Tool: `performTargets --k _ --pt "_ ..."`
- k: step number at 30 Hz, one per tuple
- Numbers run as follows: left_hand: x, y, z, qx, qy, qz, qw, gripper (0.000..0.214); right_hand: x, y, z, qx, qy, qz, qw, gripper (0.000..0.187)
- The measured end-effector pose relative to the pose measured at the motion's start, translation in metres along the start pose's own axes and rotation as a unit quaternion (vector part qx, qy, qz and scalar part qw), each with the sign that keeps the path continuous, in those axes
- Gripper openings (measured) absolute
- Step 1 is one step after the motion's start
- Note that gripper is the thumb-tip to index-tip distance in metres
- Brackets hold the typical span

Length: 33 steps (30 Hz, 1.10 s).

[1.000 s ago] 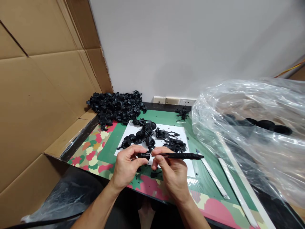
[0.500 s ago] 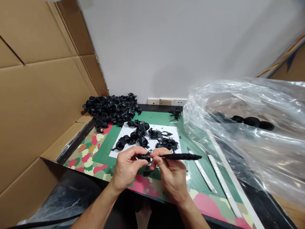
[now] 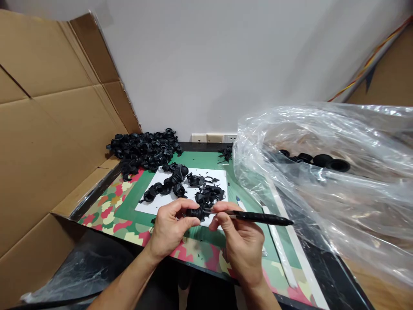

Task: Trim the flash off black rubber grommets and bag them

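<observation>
My left hand (image 3: 169,230) pinches a small black ribbed rubber part (image 3: 195,212) between thumb and fingers, above the front of the table. My right hand (image 3: 242,243) grips a black-handled craft knife (image 3: 258,218), whose thin metal tip touches the part. Just behind my hands lies a white sheet (image 3: 151,204) with several more black rubber parts (image 3: 176,178) and a small heap of black trimmings (image 3: 209,194) on it.
A big pile of black rubber parts (image 3: 143,148) lies at the back left. Cardboard panels (image 3: 48,129) wall the left side. A large clear plastic bag (image 3: 322,181) holding black parts fills the right. White strips (image 3: 280,254) lie on the green mat (image 3: 200,160). Wall sockets (image 3: 206,137) sit behind.
The view has swung to the right and tipped, so everything sits further left in the picture. Both hands keep their grip; the knife handle now slants slightly down to the right.
</observation>
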<state>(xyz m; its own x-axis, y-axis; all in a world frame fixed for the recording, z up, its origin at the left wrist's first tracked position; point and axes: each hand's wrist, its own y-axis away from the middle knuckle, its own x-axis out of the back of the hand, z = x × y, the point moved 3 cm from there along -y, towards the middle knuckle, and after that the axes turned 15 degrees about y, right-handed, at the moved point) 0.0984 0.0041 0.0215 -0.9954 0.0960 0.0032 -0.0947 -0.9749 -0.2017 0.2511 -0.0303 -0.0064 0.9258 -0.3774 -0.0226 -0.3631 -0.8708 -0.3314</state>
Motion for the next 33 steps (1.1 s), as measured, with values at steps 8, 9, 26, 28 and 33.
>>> performTargets --k 8,9,26,28,33 --pt "-0.025 -0.009 0.003 0.012 0.028 -0.010 0.999 0.020 0.009 -0.008 0.003 -0.013 -0.063 -0.009 0.998 0.011" --pt "-0.026 -0.010 0.004 0.013 0.031 -0.011 0.999 0.020 0.009 -0.010 0.003 -0.010 -0.061 -0.007 0.998 0.010" --pt "0.040 -0.027 0.000 0.035 0.022 -0.002 0.999 0.017 -0.026 -0.019 -0.004 0.085 0.147 0.106 0.980 0.007" --pt "0.057 -0.029 -0.002 0.033 0.029 0.006 0.999 0.018 -0.046 -0.018 -0.002 0.016 0.080 0.049 0.995 0.012" --pt "0.095 -0.033 -0.007 0.022 0.063 0.033 0.997 0.020 -0.099 -0.016 -0.006 -0.020 -0.026 -0.037 0.999 0.016"
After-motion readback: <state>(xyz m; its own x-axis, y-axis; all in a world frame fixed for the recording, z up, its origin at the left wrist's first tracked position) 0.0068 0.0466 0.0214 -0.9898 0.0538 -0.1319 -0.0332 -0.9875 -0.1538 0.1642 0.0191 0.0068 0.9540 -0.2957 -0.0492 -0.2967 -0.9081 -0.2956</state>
